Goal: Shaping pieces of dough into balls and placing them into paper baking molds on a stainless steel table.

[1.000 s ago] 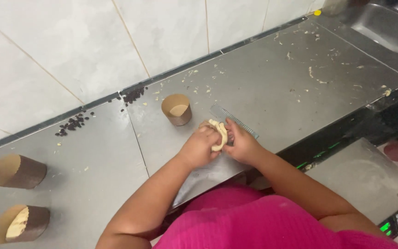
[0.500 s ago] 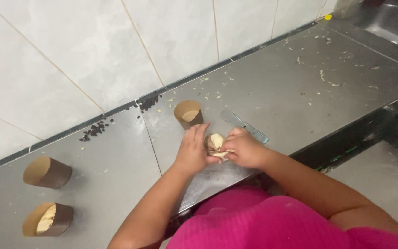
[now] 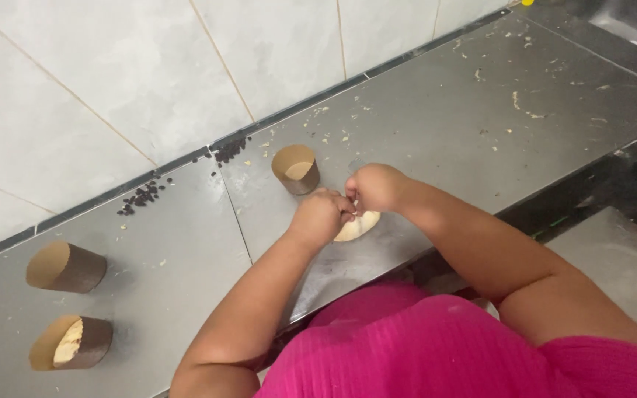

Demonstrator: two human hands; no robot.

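Note:
A pale lump of dough (image 3: 359, 225) lies on the steel counter (image 3: 444, 133), mostly covered by my hands. My left hand (image 3: 320, 216) is curled over its left side and my right hand (image 3: 374, 187) is curled over its top; the fingers of both meet and pinch the dough. Just behind my hands stands an upright brown paper baking cup (image 3: 296, 168) with some dough inside.
Two more brown paper cups lie on their sides at the far left, one empty (image 3: 65, 267), one with dough inside (image 3: 70, 343). Small dark chips (image 3: 144, 195) and pale crumbs are scattered along the tiled wall. The counter's front edge runs below my hands.
The view has shifted, so the cups and my hands sit lower left in frame. The dough has gone from held up between my hands to pressed on the counter beneath them.

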